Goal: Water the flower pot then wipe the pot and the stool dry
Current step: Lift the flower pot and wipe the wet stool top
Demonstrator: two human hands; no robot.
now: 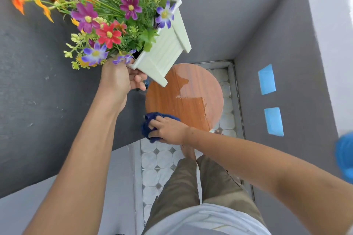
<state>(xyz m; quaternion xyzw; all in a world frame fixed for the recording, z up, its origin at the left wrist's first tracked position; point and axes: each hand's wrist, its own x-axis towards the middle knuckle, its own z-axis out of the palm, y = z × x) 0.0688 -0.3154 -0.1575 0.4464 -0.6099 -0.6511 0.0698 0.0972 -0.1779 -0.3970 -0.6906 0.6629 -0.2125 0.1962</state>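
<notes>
Left fingers [138, 79] wrapped round pot [164, 51] corner, lifted clear and tilted, likely to free stool [193, 105] for wiping; right hand [168, 129] clenched on cloth [150, 120] at stool's near edge; wet sheen on wooden top; tiled floor [158, 162] between grey walls [277, 30].

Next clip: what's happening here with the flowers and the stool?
A person holds the white flower pot tilted in the air with the left hand, clear of the round wooden stool. The right hand presses a dark blue cloth on the stool's near edge. A wet patch is on the seat.
</notes>
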